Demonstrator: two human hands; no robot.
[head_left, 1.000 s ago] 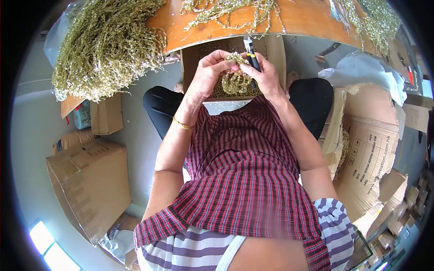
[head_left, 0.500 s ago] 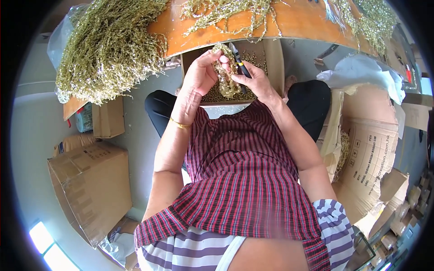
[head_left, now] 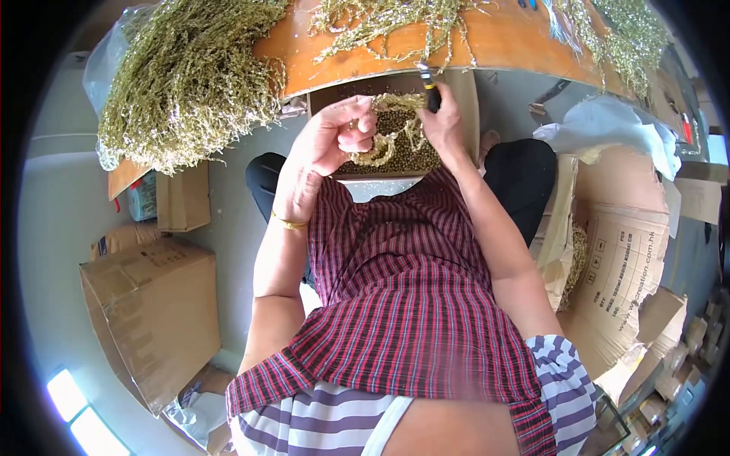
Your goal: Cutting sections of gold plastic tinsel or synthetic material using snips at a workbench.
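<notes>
My left hand [head_left: 341, 138] is closed, fingertips pinching one end of a glittery gold garland strand [head_left: 397, 100]. The strand stretches across to my right hand [head_left: 446, 121], and a loop of it hangs below. That hand is wrapped around pliers [head_left: 432, 93] with black and yellow handles, their metal tip pointing up toward the table edge. The strand's other end meets the right fingers, though how it is gripped there is hidden. Beneath both hands stands an open cardboard box [head_left: 465, 99] holding many small gold beads [head_left: 403, 156].
A curved orange wooden table [head_left: 517, 42] runs along the far side. A thick bundle of gold strands [head_left: 194, 83] hangs over its left edge, with looser strands [head_left: 388, 26] lying mid-table. Cardboard boxes stand at left [head_left: 160, 311] and right [head_left: 620, 251]. Pale plastic sheeting [head_left: 608, 125] drapes at right.
My hands have moved apart, drawing the strand out between them from a bunched loop. The pliers have shifted right and up, away from the left fingers.
</notes>
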